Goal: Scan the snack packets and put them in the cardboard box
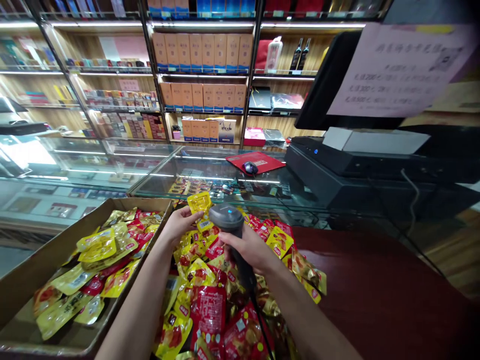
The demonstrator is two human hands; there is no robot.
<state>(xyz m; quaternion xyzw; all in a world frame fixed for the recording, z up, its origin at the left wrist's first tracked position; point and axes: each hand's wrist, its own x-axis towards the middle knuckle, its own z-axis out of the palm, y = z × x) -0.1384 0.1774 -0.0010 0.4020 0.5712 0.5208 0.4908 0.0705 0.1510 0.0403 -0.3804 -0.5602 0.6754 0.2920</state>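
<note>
Pinched in my left hand (182,223) is a yellow snack packet (200,204), its barcode part facing me near the scanner. My right hand (249,246) is wrapped round the handle of a dark handheld scanner (227,216), which shows a small blue light on its head. The scanner head is just right of the packet. Under both hands lies a heap of red and yellow snack packets (209,312). To the left, a cardboard box (15,285) holds more yellow, gold and red packets (98,245).
Behind the heap runs a glass display counter (157,176) with a red mouse mat (268,164) and a mouse (250,168). A monitor with a paper notice (393,70) stands at the right. Stocked shelves (202,74) line the back. A cable hangs from the scanner.
</note>
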